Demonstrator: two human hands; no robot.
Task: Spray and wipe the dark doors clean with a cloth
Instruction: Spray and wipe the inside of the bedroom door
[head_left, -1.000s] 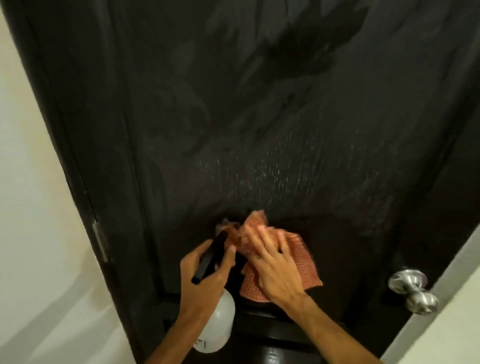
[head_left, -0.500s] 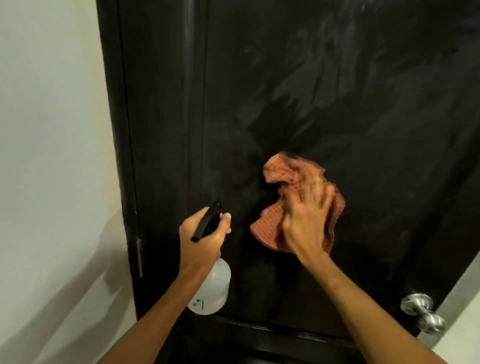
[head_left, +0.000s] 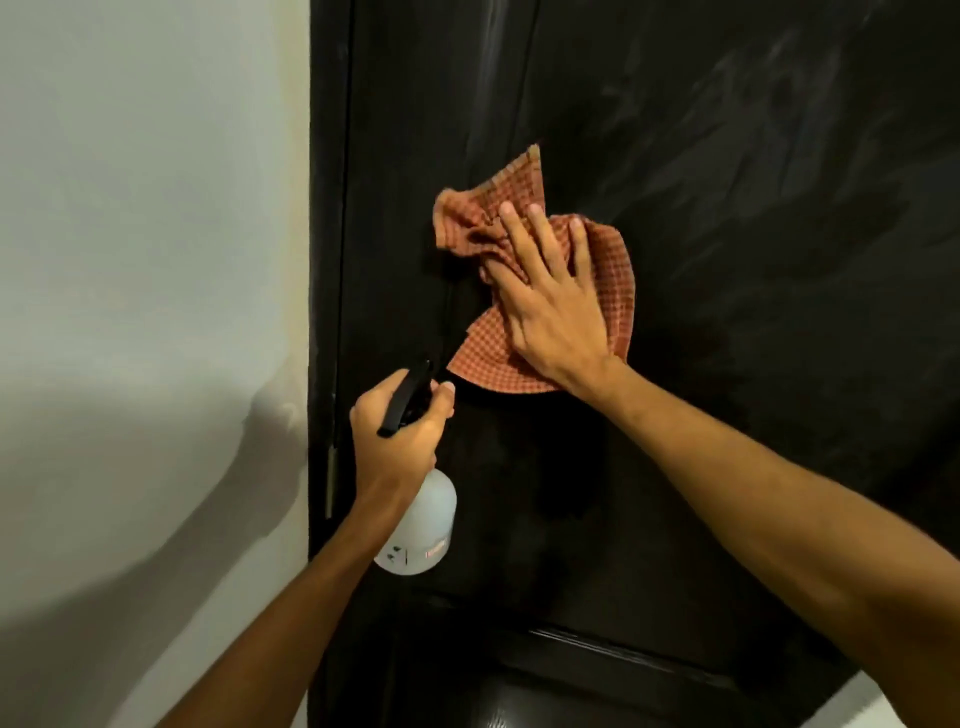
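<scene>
Here the right hand (head_left: 550, 306) lies flat on the orange checked cloth (head_left: 615, 280), fingers straight and spread, pressing it against the dark door (head_left: 753, 389) near the door's left edge. The hand grips nothing, and its thumb is sunk among the bunched folds. The hand covers the cloth's middle, so only the crumpled upper corner, the right edge and the flatter lower flap show. Just below that flap the left hand (head_left: 400, 447) is curled round the neck of a white spray bottle (head_left: 423, 530), its fingers wrapped about the black trigger head (head_left: 405, 400), which points up toward the cloth and comes close to its lower corner. Whether the two touch cannot be told. The bottle's body hangs below the fist, in front of the door. Pale streaks and smears run across the door's upper right. To the left stands the dark frame (head_left: 327, 208) with a hinge (head_left: 331, 483) and beyond it a pale wall (head_left: 145, 260). The right forearm crosses the lower door above a raised moulding (head_left: 623, 654).
</scene>
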